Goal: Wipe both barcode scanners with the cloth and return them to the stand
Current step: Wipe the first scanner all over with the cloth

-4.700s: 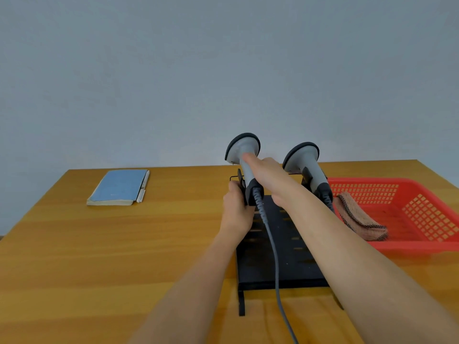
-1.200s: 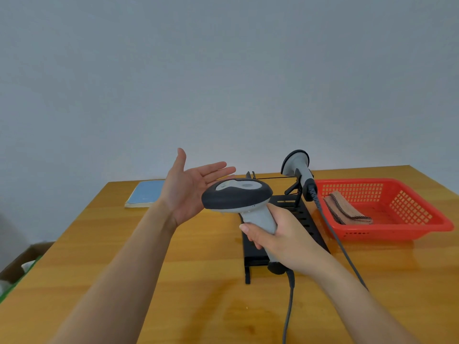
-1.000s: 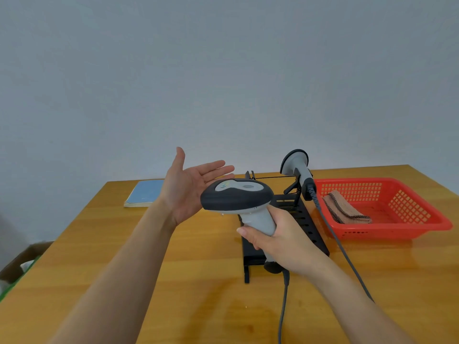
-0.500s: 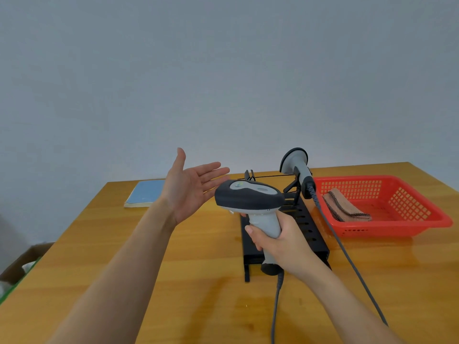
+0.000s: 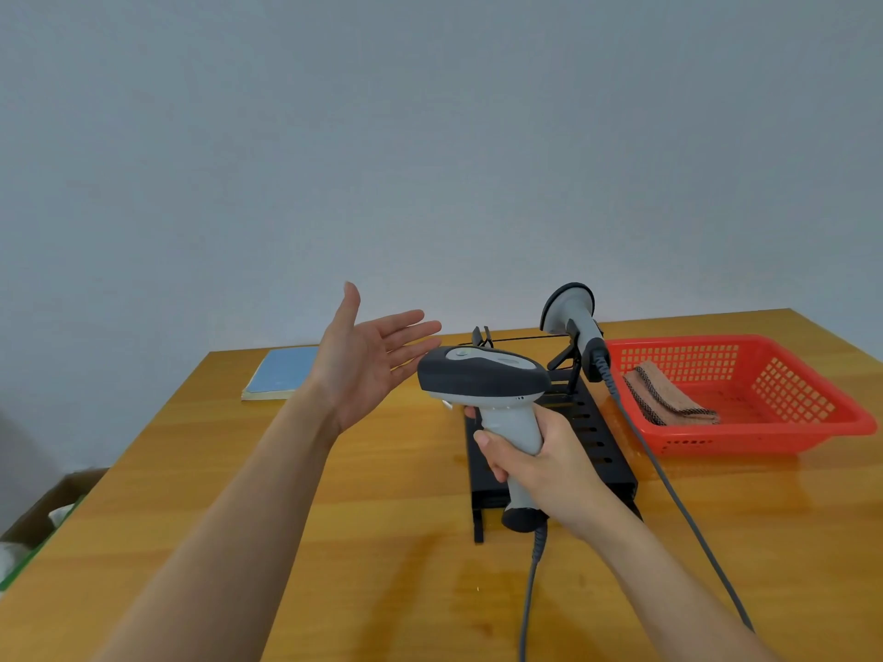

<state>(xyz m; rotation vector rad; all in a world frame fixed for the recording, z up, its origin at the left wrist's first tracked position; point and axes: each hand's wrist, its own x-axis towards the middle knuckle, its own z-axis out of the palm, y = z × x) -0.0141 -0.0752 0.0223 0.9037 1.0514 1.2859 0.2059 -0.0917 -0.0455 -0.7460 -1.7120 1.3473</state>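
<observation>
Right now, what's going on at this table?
A person grips one barcode scanner by its handle in the right hand, while the left hand is raised, open and empty. The second scanner sits on the black stand. The cloth lies untouched in the red basket.

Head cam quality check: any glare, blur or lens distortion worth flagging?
Head view: soft, even light; glossy glare patches on the orange wooden table near the red plastic basket; wide-angle stretch on both forearms at the bottom edge; the grey-and-black barcode scanner held by the right hand looks sharp, no motion blur.
</observation>
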